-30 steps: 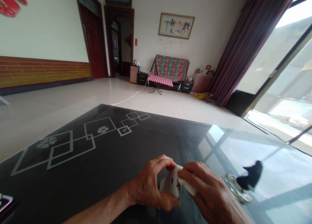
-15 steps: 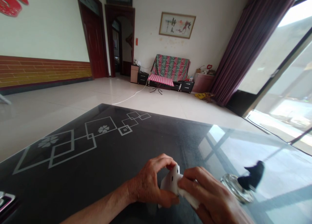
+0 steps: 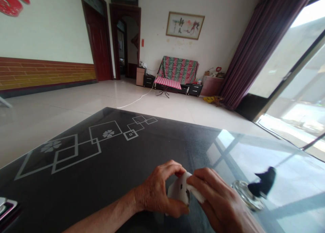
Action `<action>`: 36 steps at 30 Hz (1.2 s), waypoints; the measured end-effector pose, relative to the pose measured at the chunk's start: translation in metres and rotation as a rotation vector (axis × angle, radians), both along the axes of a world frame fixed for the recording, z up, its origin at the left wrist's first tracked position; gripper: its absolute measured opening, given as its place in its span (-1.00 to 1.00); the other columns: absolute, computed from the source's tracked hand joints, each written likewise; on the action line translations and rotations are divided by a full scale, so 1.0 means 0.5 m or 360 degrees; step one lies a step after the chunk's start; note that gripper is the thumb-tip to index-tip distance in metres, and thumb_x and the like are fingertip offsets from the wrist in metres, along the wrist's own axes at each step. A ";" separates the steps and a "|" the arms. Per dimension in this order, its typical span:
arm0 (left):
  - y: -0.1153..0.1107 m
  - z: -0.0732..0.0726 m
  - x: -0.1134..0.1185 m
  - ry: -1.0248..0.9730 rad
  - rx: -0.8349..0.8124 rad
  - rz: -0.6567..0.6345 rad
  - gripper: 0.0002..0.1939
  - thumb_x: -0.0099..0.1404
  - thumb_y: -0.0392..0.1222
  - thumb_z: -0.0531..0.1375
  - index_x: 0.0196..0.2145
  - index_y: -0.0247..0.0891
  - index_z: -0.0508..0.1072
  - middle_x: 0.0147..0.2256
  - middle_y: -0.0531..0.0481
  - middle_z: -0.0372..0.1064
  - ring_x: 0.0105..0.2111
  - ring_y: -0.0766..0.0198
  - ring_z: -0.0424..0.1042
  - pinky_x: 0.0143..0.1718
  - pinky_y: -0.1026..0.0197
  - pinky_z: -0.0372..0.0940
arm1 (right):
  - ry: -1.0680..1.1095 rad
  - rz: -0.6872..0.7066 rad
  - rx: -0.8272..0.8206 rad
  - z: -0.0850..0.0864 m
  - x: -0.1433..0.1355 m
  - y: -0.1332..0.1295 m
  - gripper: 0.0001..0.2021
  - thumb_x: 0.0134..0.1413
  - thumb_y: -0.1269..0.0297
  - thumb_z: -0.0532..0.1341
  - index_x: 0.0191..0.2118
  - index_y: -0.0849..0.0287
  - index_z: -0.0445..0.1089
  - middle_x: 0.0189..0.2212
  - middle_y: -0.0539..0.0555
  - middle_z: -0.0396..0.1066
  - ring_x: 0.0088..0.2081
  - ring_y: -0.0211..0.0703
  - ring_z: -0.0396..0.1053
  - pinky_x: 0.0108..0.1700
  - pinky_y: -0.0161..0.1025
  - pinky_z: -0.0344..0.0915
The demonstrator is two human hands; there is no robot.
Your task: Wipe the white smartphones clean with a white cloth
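Note:
My left hand [image 3: 156, 187] is closed around a white rectangular device [image 3: 176, 193], its thumb below and its fingers above. A small dark slot shows on the device's white face. My right hand [image 3: 219, 197] pinches a folded white wipe [image 3: 198, 194] and presses it to the device's right edge. The far side of the device is hidden by the wipe and my fingers. Both hands are just above a glossy black table [image 3: 122, 158].
To the right a round glass dish [image 3: 240, 186] stands beside a black object [image 3: 265, 182] of unclear kind. A shiny pink-edged item [image 3: 7, 207] lies at the left edge. Pale squares and flowers pattern the tabletop. Across the floor stands a small striped table [image 3: 168, 82].
My right hand and the wipe have moved up along the device's edge toward its top corner. Its lower right edge is now uncovered. My left hand keeps its hold.

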State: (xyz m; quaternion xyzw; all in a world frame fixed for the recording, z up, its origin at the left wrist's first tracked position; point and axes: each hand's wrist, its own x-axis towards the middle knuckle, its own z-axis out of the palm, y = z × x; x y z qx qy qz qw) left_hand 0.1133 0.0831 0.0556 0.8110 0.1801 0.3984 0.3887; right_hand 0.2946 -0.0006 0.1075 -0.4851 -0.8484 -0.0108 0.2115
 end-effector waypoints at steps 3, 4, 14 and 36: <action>0.003 -0.002 0.000 -0.0029 0.0024 -0.0005 -0.32 -0.31 -0.25 0.45 -0.16 -0.27 0.37 -0.22 -0.03 0.37 -0.26 0.16 0.39 -0.16 0.17 0.31 | -0.0004 0.0039 -0.0082 0.019 -0.003 -0.012 -0.71 0.08 0.57 0.02 -0.18 0.07 0.32 -0.30 0.03 0.32 -0.31 -0.24 0.36 -0.29 -0.33 0.35; 0.003 -0.003 0.000 -0.0032 0.0025 -0.0005 -0.32 -0.31 -0.26 0.45 -0.16 -0.28 0.37 -0.22 -0.04 0.37 -0.26 0.16 0.40 -0.16 0.17 0.31 | -0.0006 0.0068 -0.0107 0.026 -0.001 -0.015 -0.72 0.09 0.55 0.03 -0.18 0.06 0.33 -0.30 0.03 0.32 -0.31 -0.24 0.37 -0.29 -0.34 0.35; 0.004 -0.008 0.000 -0.0027 -0.0026 -0.0011 -0.29 -0.32 -0.22 0.47 -0.14 -0.25 0.39 -0.19 -0.03 0.38 -0.23 0.15 0.40 -0.13 0.18 0.29 | -0.0040 0.0156 -0.0037 0.033 0.007 -0.014 -0.75 0.13 0.50 0.06 -0.13 0.06 0.32 -0.28 0.04 0.33 -0.33 -0.26 0.37 -0.33 -0.38 0.34; 0.001 -0.005 0.002 -0.0004 -0.0027 -0.0006 -0.32 -0.30 -0.19 0.45 -0.15 -0.24 0.38 -0.19 -0.04 0.39 -0.23 0.15 0.40 -0.13 0.15 0.31 | -0.0048 0.0149 -0.0090 0.034 -0.003 -0.017 -0.74 0.08 0.53 0.03 -0.19 0.09 0.33 -0.31 0.05 0.32 -0.30 -0.18 0.32 -0.28 -0.27 0.31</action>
